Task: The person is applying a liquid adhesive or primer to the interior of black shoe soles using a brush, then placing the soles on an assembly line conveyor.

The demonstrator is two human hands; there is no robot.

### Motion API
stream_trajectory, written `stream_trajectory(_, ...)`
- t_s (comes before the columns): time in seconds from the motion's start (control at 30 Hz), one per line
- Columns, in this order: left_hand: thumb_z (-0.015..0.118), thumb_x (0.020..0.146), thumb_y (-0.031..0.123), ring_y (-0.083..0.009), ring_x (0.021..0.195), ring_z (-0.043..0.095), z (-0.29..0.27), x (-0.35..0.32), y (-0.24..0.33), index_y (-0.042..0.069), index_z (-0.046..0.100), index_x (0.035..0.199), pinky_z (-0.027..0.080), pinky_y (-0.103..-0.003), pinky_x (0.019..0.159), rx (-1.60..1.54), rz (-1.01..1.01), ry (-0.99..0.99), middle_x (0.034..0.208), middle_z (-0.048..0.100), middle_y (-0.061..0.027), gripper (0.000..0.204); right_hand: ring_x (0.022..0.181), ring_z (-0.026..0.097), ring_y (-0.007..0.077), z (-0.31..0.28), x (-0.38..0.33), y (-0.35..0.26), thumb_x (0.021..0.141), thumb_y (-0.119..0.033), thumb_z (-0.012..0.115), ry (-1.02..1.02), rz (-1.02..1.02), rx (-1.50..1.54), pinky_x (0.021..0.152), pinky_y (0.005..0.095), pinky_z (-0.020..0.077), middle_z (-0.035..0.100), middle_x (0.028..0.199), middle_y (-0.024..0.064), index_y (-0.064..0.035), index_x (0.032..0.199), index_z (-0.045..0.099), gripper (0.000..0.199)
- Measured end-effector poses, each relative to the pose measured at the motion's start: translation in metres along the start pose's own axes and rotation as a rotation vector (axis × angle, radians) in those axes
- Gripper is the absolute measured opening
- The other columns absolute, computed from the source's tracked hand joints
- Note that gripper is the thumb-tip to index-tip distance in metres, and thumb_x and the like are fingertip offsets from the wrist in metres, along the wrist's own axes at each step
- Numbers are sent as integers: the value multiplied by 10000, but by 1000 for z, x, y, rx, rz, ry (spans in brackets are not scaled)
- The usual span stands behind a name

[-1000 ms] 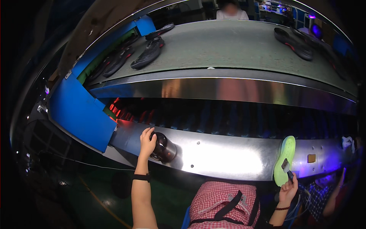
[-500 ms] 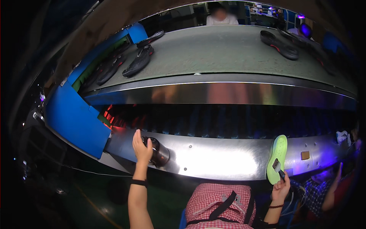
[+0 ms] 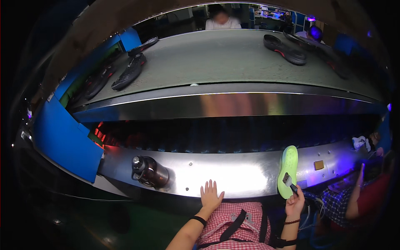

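The left hand (image 3: 210, 195) has let go of the dark bottle (image 3: 150, 171) it was gripping a second ago and moved to the right; it now lies flat on the shiny metal counter (image 3: 233, 175) with its fingers spread, well apart from the bottle, which has stayed standing on the counter's left part. The view has also swung a little, so the grey belt (image 3: 225, 58) sits higher and broader than before. That belt is matt and slightly rough-looking, curving wide across the top, with a smooth mirror-like steel rail (image 3: 233, 105) along its near edge. At the left a plain blue panel (image 3: 62, 139) of smooth, flat sheet slopes down beside a red glow. Dark shoe soles (image 3: 130, 71) lie on the belt's left side and another dark sole (image 3: 285, 49) on its right, ribbed and long. The bottle is rounded, dark and glossy with a loop handle at its cap. The right hand (image 3: 295, 203) holds up a light green shoe sole (image 3: 288, 171), smooth and rubbery, fingers pinching its lower end together with a small dark tool (image 3: 290, 183), as it did earlier. A small square orange label (image 3: 318, 165) sits on the counter just right of the green sole.
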State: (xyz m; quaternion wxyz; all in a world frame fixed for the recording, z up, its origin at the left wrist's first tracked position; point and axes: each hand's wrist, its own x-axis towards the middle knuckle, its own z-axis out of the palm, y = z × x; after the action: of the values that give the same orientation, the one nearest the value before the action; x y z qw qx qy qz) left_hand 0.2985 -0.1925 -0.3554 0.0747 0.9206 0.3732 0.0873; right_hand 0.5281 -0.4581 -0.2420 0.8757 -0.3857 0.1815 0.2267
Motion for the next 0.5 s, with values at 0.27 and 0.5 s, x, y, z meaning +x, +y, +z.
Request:
stream_trajectory(0.27, 514, 877, 433, -357, 1355, 299, 1, -4, -9, 23, 414, 1368, 171, -531, 1104, -35, 86, 75, 1442, 361, -208, 648, 440, 371, 54, -3, 2, 3, 901, -209, 553, -14, 17, -2, 393, 193, 314, 606, 902, 42, -50, 1200, 533, 338)
stream_trajectory(0.5, 516, 878, 423, -357, 1360, 291, 2, -1, -8, 22, 408, 1374, 164, -527, 1107, -42, 56, 13, 1444, 358, -209, 646, 447, 387, 56, -10, 2, 1, 904, -200, 546, -63, 21, -2, 401, 189, 320, 612, 904, 47, -43, 1208, 526, 343)
